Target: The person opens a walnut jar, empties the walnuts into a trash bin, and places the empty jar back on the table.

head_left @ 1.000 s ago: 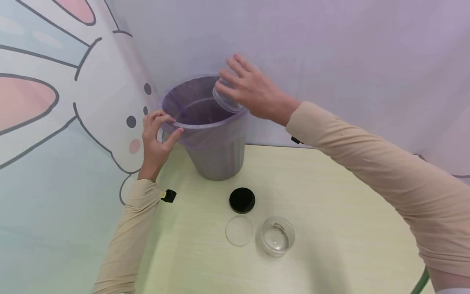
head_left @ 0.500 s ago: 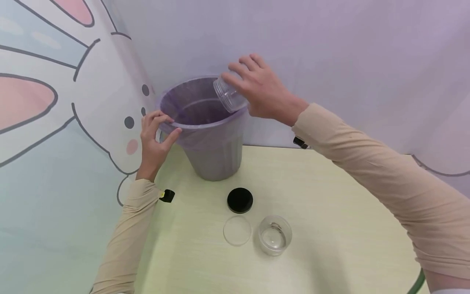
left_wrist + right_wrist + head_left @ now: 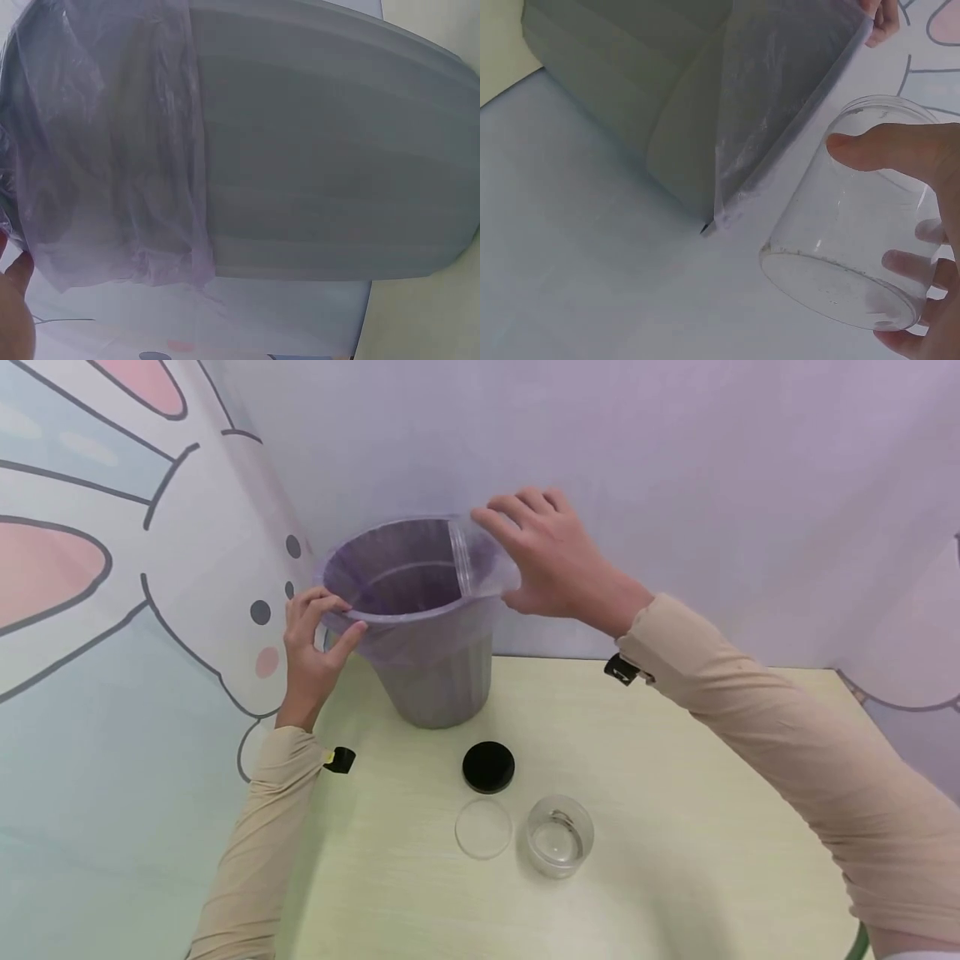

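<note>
A grey trash bin (image 3: 442,689) with a thin purple liner (image 3: 112,150) folded over its rim stands at the back of the table. My left hand (image 3: 311,652) pinches the rim at the bin's left side, thumb outside. My right hand (image 3: 551,556) grips a clear jar (image 3: 840,225) over the right part of the rim. The jar lies tipped on its side, its threaded mouth facing left across the bin's opening. In the right wrist view the jar looks see-through, with small specks along its base edge.
A round black lid (image 3: 489,767) lies in front of the bin. Nearer are a thin clear disc (image 3: 483,829) and a clear round container (image 3: 559,837) with small dark bits inside. The table (image 3: 675,777) meets a pale curtain behind; a rabbit-print wall (image 3: 202,568) flanks the left.
My right hand has drawn back to the right with the jar, turning it from mouth-down toward sideways. My left hand stays at the rim.
</note>
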`<state>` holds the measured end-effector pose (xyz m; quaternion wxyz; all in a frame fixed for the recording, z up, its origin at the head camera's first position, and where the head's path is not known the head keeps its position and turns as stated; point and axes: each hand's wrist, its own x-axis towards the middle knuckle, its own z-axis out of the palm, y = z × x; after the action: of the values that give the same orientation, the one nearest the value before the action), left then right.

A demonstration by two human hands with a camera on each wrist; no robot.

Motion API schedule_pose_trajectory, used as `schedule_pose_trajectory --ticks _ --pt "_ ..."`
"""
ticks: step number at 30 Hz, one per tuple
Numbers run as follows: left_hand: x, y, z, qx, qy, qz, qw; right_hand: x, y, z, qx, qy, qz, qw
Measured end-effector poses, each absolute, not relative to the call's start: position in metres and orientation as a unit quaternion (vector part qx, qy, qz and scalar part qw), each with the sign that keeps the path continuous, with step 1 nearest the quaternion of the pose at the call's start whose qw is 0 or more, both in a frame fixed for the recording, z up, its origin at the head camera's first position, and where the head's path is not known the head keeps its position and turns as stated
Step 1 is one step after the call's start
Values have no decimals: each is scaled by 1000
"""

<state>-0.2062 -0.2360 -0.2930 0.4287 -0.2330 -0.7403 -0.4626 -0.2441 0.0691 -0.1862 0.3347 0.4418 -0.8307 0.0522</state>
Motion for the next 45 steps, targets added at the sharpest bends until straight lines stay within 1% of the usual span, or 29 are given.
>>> schedule_pose_trajectory --ticks 11,23,29,35,45 --pt "-208 -239 -294 -236 -738 -463 432 -229 85 -200 419 -841 121 320" --pt "-208 -243 -293 -226 -739 -458 439 -208 104 -223 386 -842 237 292" --pt "-207 -244 -293 -225 -742 -456 437 -200 110 -234 364 -850 278 262" --pt "-208 -245 -293 -224 -738 -459 440 -196 113 -246 334 -862 311 221" --pt "-209 -247 -292 -223 -739 -462 437 -189 119 -268 310 -843 409 164"
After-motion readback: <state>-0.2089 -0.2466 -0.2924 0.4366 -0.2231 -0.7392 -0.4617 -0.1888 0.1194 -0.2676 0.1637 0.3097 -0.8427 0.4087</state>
